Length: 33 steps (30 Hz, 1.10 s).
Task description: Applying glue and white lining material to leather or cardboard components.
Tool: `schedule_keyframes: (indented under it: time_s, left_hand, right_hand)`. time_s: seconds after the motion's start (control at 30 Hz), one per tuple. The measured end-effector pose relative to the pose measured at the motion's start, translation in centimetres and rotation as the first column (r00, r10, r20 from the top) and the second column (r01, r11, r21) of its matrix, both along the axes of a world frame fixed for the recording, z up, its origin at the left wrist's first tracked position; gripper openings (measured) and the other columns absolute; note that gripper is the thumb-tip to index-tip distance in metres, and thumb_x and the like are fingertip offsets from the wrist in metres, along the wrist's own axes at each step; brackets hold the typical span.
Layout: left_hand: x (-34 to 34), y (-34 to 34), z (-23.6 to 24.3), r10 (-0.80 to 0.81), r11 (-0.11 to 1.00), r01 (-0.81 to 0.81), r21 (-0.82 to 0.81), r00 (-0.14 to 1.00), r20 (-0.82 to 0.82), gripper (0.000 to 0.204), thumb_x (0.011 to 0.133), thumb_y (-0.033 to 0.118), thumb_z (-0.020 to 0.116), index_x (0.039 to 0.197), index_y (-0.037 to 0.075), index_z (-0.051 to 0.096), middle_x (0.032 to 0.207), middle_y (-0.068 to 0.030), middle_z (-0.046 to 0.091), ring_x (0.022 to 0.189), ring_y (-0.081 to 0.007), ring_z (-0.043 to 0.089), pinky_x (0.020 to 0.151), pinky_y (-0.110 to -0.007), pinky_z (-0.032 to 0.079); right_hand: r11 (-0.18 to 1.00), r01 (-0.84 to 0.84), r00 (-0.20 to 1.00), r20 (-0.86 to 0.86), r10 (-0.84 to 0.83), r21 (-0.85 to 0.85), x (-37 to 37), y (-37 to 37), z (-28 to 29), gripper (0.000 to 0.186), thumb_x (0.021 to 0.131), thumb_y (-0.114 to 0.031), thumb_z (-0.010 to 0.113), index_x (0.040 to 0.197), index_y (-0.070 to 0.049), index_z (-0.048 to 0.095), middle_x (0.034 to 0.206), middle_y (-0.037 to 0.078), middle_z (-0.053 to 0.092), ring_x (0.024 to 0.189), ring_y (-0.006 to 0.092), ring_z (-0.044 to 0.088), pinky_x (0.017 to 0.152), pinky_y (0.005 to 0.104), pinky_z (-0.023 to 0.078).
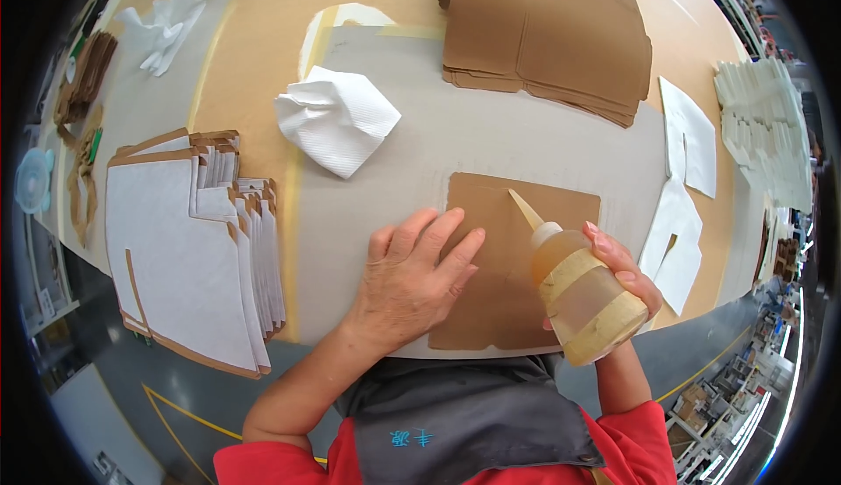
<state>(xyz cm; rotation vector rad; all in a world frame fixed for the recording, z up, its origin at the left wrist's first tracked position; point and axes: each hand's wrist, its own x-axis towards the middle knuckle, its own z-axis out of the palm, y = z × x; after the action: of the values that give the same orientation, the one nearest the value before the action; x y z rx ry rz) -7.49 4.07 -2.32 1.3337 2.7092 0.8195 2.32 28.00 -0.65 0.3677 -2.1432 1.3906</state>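
In front of me a single brown sheet (499, 283) lies flat at the table's near edge. My left hand (419, 266) rests on its left side, fingers stretched out, with nothing gripped. My right hand (626, 268) is wrapped round a squeeze bottle (583, 297) bound with bands of tan tape. The bottle tilts so that its long pointed nozzle reaches to the upper middle of the sheet; whether the tip touches cannot be told. Some amber liquid shows inside the bottle near the nozzle end.
A stack of brown sheets (547, 34) lies at the back. Crumpled white paper (337, 121) sits left of centre. White panels with brown edges (162, 231) are piled at the left. White cut pieces (674, 240) lie right, near a stack of pale pieces (764, 126).
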Motion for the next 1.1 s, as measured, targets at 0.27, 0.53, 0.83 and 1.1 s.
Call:
schedule_keyframes:
  time_s: [0.27,0.53,0.83,1.1]
  left_hand:
    - [-0.1,0.1,0.2,0.008,1.0,-0.009,-0.021,0.999,-0.041,0.044,0.082,0.022,0.073,0.125,0.019,0.066,0.133,-0.0034,0.054,0.123,-0.022,0.047,0.096,-0.038,0.034]
    - [0.0,0.2,0.3,0.01,0.998,-0.012,-0.054,0.999,-0.051,0.041,0.083,0.02,0.071,0.124,0.02,0.068,0.133,-0.0031,0.056,0.122,-0.0231,0.048,0.098,-0.039,0.034]
    - [0.0,0.4,0.9,0.017,0.997,-0.02,-0.079,0.999,-0.043,0.039,0.081,0.014,0.069,0.121,0.018,0.07,0.132,-0.0045,0.058,0.121,-0.0253,0.051,0.101,-0.039,0.034]
    - [0.0,0.5,0.8,0.012,0.996,-0.016,-0.086,0.999,-0.05,0.038,0.083,0.014,0.067,0.121,0.016,0.07,0.133,-0.0063,0.058,0.119,-0.0268,0.051,0.101,-0.039,0.034]
  right_hand:
    - [0.981,0.131,0.989,0.054,-0.14,0.142,3.2,2.6,-0.3,0.091,0.06,-0.03,0.098,0.127,-0.016,0.037,0.133,0.02,0.057,0.123,0.0411,0.058,0.104,0.0581,0.048]
    - [0.953,0.263,0.962,0.04,-0.272,0.148,5.3,4.4,-0.6,0.096,0.059,-0.037,0.097,0.129,-0.014,0.035,0.132,0.021,0.056,0.123,0.041,0.058,0.104,0.0569,0.048]
    - [0.806,0.59,0.784,0.2,-0.587,0.051,7.0,5.1,-1.0,0.105,0.068,-0.061,0.083,0.142,-0.011,0.027,0.14,0.019,0.05,0.127,0.041,0.054,0.108,0.0545,0.044]
    - [0.682,0.695,0.705,0.406,-0.582,-0.229,6.6,4.4,0.9,0.108,0.067,-0.061,0.083,0.147,-0.009,0.032,0.145,0.015,0.044,0.131,0.0353,0.051,0.109,0.0515,0.043]
